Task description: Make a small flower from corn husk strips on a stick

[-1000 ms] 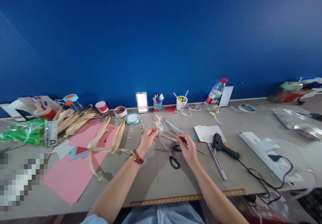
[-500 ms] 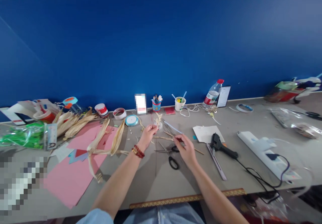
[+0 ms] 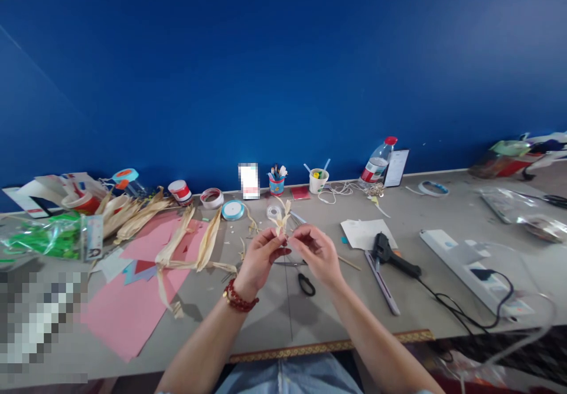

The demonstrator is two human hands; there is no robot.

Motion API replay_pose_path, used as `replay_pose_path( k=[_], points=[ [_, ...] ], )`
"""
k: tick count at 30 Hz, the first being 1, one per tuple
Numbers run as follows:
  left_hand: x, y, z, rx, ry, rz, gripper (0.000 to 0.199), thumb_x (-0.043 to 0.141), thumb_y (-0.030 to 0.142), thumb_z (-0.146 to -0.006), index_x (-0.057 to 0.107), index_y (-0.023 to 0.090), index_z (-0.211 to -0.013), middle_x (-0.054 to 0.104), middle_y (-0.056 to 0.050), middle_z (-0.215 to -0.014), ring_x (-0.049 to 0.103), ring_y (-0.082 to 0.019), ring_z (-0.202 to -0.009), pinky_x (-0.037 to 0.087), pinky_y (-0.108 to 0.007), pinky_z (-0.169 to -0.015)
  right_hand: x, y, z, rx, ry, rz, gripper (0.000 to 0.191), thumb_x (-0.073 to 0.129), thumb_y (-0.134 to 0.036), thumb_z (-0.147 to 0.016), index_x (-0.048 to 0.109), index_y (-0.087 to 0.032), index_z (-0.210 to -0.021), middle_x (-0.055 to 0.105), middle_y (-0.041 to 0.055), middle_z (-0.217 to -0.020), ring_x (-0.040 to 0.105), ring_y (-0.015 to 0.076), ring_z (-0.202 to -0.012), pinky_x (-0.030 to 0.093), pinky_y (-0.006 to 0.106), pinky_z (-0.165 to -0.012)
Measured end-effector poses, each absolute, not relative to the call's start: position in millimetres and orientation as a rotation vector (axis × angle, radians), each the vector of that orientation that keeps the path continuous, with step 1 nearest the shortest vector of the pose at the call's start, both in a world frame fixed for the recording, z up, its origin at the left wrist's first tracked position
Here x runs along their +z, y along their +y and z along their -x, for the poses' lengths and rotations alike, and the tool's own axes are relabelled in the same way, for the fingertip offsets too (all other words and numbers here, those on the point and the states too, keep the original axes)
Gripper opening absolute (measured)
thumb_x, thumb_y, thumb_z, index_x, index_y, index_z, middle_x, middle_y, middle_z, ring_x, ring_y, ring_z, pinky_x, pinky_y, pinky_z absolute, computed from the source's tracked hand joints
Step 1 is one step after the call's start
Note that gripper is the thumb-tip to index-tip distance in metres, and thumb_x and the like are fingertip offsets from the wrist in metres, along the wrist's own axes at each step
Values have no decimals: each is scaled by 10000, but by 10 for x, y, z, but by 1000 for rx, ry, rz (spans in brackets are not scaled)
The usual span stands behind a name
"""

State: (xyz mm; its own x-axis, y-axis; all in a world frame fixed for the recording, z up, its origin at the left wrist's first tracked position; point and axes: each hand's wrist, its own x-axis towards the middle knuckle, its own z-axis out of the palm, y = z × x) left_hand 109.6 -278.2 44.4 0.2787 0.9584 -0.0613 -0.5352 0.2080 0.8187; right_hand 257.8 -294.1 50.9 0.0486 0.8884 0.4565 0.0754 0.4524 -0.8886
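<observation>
My left hand (image 3: 261, 257), with red beads at the wrist, pinches a small pale corn-husk flower (image 3: 282, 220) by its base. A thin dark wire stem (image 3: 290, 308) runs down from it towards the table's front edge. My right hand (image 3: 316, 253) is closed, its thumb and fingertips pressed together right beside the flower's base; whatever is between them is too small to make out. Below the hands lie scissors (image 3: 306, 285) with black handles, partly hidden. A thin brown stick (image 3: 349, 263) lies just right of my right hand.
Corn husks (image 3: 208, 237) and pink paper (image 3: 128, 317) spread over the left side. At right lie a black glue gun (image 3: 394, 258), a lilac cutter-like tool (image 3: 381, 285) and a white power strip (image 3: 469, 276). Cups, tape rolls and a bottle (image 3: 376, 163) line the blue partition.
My right hand has left the sticks on the table and moved left and up to the flower. The left hand has come slightly nearer to me, raising the flower with it.
</observation>
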Motion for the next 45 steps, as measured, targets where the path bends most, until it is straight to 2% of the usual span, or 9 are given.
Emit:
replay_pose_path(
  k=[8, 12, 19, 27, 35, 45],
  points=[
    [582, -2888, -1083, 1107, 634, -774, 225, 809, 321, -732, 654, 158, -749, 600, 7, -716, 566, -100, -646, 516, -245, -652, 691, -2983, -2667, 751, -1615, 943, 124, 620, -284, -897, 584, -210, -804, 616, 12, -742, 598, 150, -650, 510, 256, -600],
    [606, -2915, -1079, 1143, 640, -775, 220, 798, 322, -739, 644, 165, -749, 578, 15, -709, 555, -105, -660, 518, -248, -646, 771, -2999, -2678, 646, -1642, 1013, 118, 643, -270, -873, 591, -210, -786, 620, 3, -729, 580, 136, -623, 500, 239, -571],
    [576, -2935, -1116, 1189, 619, -762, 208, 790, 325, -748, 649, 172, -766, 591, 21, -748, 533, -86, -631, 492, -246, -657, 787, -3037, -2544, 690, -1503, 953, 163, 677, -284, -849, 567, -213, -752, 590, -2, -747, 592, 128, -594, 552, 248, -554],
    [595, -2938, -1112, 1198, 630, -761, 212, 770, 337, -766, 636, 178, -807, 585, 26, -697, 551, -93, -615, 496, -243, -635, 766, -3024, -2570, 630, -1512, 927, 132, 668, -254, -848, 579, -218, -758, 629, 40, -817, 623, 167, -715, 574, 278, -625],
    [642, -2950, -1117, 1163, 676, -815, 264, 771, 375, -751, 614, 162, -753, 568, 16, -644, 541, -100, -568, 498, -221, -511, 829, -2997, -2654, 733, -1573, 945, 132, 664, -297, -853, 603, -205, -782, 642, 23, -757, 626, 155, -662, 547, 269, -618],
    [591, -2962, -1160, 1217, 700, -798, 254, 776, 366, -742, 617, 169, -753, 566, 14, -663, 526, -102, -595, 494, -224, -534, 733, -3001, -2517, 689, -1420, 923, 159, 684, -293, -844, 584, -211, -752, 622, 40, -798, 612, 171, -731, 560, 293, -646]
  ],
)
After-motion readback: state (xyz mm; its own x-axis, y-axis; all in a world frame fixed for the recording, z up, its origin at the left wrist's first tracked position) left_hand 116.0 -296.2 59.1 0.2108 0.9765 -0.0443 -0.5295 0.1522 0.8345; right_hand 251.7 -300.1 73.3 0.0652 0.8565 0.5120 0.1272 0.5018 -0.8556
